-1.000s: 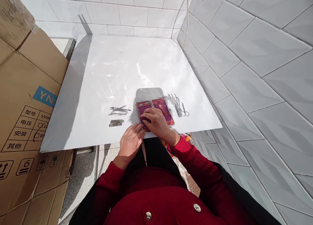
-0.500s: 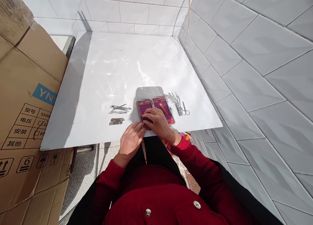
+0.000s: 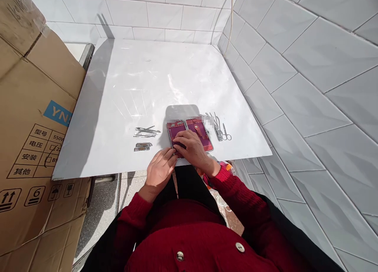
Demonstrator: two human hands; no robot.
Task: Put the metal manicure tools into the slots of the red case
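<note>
An open manicure case (image 3: 201,127) with a red and purple lining lies at the table's near edge. My left hand (image 3: 161,169) has its fingers closed at the case's lower left corner, gripping the edge there. Over the left half of the case, my right hand (image 3: 191,149) is closed, thumb and fingers together beside the left fingertips. Whatever is between those right fingers is hidden. Two nail clippers (image 3: 143,147) and several slim metal tools (image 3: 147,131) lie left of the case. On its right are small scissors (image 3: 226,135) and more metal tools (image 3: 217,128).
The white table (image 3: 141,79) meets tiled walls at the back and right. A large cardboard box (image 3: 35,98) stands against its left side. A pale cable (image 3: 231,24) hangs in the far corner. Colourful items (image 3: 228,167) show below the near edge, by the right forearm.
The whole view has shifted slightly. Both hands stay at the same spot on the case, with hardly any finger movement, and the tools lie where they were.
</note>
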